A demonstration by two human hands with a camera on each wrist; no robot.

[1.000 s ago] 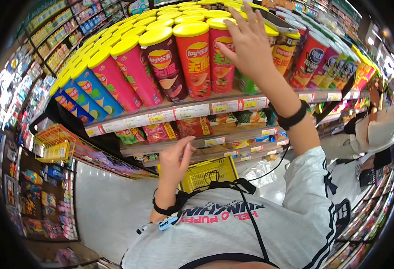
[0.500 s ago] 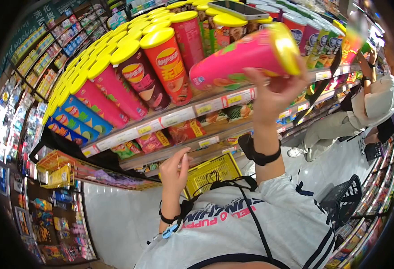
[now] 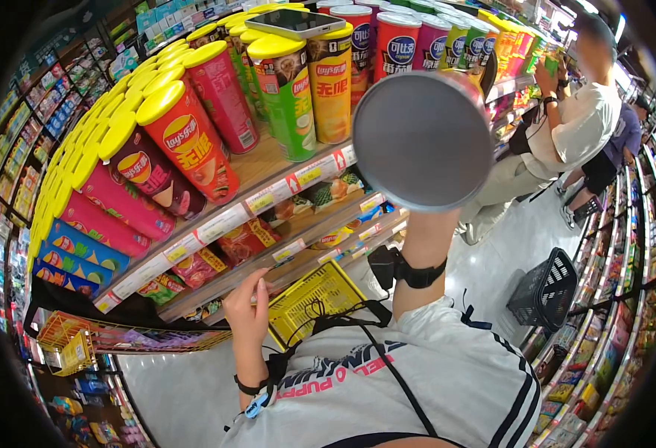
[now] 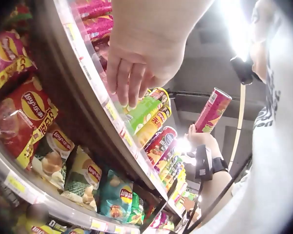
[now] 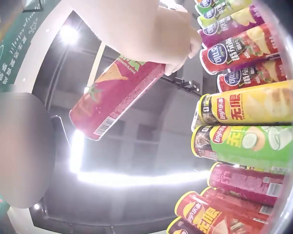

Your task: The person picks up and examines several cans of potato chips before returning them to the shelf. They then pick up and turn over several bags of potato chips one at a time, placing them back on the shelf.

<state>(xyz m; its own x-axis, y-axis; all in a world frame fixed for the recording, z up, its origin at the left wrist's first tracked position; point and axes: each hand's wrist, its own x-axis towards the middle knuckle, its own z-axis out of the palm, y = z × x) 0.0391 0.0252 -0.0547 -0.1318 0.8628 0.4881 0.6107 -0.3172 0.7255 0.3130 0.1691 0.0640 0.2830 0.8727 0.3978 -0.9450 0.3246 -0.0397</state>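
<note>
My right hand [image 5: 178, 41] grips a pink-red chip canister [image 5: 115, 95] round its lid end, raised off the shelf. In the head view the grey metal base [image 3: 421, 142] of this canister faces the camera and hides most of the hand. The left wrist view shows the canister [image 4: 214, 109] held up at a slant beside the shelf. My left hand [image 3: 247, 310] is in front of the lower shelves near my chest, fingers loosely bent and holding nothing. Beside the gap in the front row stand a green canister [image 3: 283, 97] and a pink canister [image 3: 222, 93].
A phone [image 3: 296, 24] lies on the yellow lids. Below, bagged chips [image 3: 247, 243] fill lower shelves. A yellow basket [image 3: 317, 299] is by my body, and a dark basket [image 3: 544, 291] stands on the floor at right. Another person [image 3: 582, 119] is farther along the shelf.
My right hand went from the canister tops to gripping a pink canister, lifted it out, and turned its base toward the head camera. The view swung right; my left hand stayed near my chest.
</note>
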